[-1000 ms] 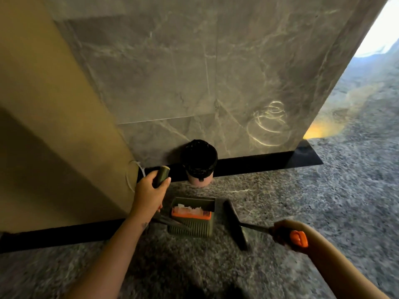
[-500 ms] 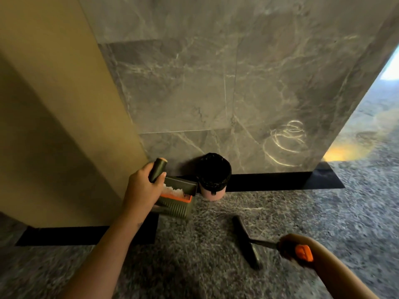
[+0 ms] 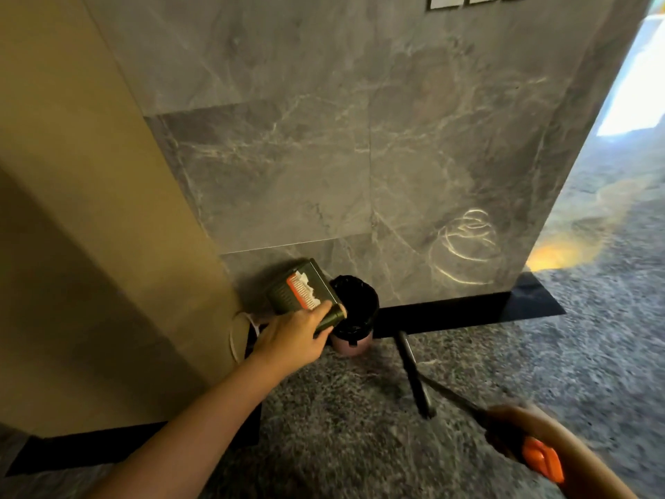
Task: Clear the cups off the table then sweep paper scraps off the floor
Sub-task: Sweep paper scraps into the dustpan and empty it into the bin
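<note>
1. A second ago the dustpan (image 3: 302, 291) sat flat on the floor (image 3: 360, 426). Now the left hand (image 3: 291, 336) has it lifted and tipped over the bin (image 3: 351, 345) by the wall (image 3: 360, 174).
2. So I'd guess the sweeping's basically done and this is the dump step.
3. Left fingers are wrapped round the dustpan handle. The right hand (image 3: 514, 430) is clenched on the brush (image 3: 414, 376), head down at the floor.
4. The scraps (image 3: 306, 282) are white and crumpled, still in the pan behind its orange lip, not in the bin yet.

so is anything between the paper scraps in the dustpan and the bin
Nothing visible does. The left hand holds the dark green plastic dustpan with its white paper scraps tipped at the open mouth of the small pink black-lined bin.
</note>
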`<state>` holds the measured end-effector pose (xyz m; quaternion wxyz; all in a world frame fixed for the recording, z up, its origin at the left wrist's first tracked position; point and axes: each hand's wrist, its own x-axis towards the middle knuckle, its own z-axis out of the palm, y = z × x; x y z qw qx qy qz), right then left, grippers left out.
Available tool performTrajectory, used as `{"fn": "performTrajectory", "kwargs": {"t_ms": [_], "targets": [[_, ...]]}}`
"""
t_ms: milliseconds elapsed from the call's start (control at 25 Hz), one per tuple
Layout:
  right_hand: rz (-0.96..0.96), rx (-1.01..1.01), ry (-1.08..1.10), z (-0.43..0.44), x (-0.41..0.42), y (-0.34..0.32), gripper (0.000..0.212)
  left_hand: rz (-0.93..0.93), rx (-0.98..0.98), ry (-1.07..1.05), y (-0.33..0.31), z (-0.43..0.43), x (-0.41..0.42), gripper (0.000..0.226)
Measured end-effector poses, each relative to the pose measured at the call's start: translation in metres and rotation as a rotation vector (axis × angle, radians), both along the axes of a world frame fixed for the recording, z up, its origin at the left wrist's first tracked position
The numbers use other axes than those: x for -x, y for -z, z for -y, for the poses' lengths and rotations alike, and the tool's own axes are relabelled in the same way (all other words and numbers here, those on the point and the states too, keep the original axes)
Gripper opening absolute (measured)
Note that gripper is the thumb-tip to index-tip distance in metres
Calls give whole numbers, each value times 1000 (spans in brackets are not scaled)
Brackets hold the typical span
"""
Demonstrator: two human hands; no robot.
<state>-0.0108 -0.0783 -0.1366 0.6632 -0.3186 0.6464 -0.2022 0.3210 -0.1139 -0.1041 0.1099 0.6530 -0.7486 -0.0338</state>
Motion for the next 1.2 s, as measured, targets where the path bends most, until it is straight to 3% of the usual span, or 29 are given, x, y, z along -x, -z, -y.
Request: {"fn": "performTrajectory", "kwargs": {"t_ms": [120, 360, 640, 1000, 1200], "targets": [[31, 60, -50, -7, 2, -10, 17, 99, 10, 1, 5, 12, 5, 49], [70, 153, -63, 6, -3, -15, 51, 207, -101, 159, 6, 22, 14, 52], [129, 152, -95, 10, -26, 23, 56, 418, -201, 343, 15, 23, 23, 54], [100, 140, -107, 10, -11, 58, 60, 467, -218, 355, 23, 24, 23, 54], [105, 136, -83, 13, -16, 71, 60, 581, -220, 457, 21, 24, 26, 54]]}}
